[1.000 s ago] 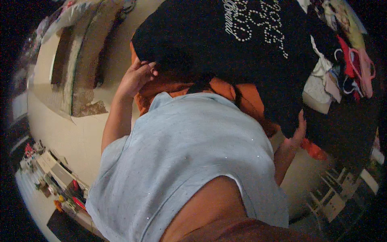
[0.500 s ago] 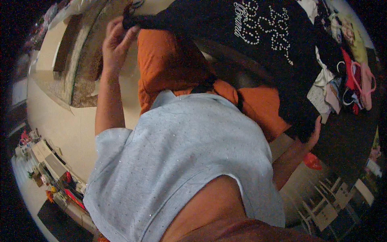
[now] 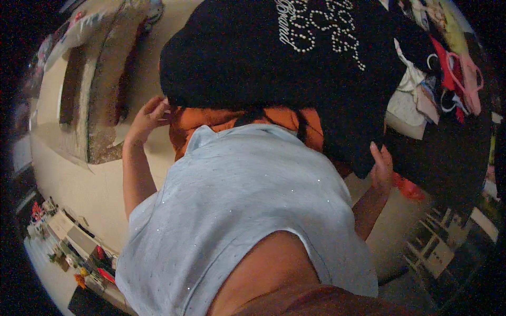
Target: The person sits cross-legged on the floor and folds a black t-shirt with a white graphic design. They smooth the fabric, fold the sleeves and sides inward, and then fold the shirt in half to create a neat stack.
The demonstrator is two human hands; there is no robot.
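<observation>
Black garment [image 3: 237, 68] lowered, left hand [image 3: 148, 121] beside hem

The left hand [image 3: 150, 121] is coming down closer to the light-blue shirt [image 3: 253, 189], and the black garment [image 3: 237, 68] is spreading out just beyond the shirt, covering more of the orange bottoms [image 3: 205, 118]. The right hand [image 3: 382, 168] is drawing slightly nearer the shirt.

Blue top [image 3: 253, 189] (sparkly) — short sleeves [image 3: 143, 209], orange trousers [image 3: 203, 117]
</observation>
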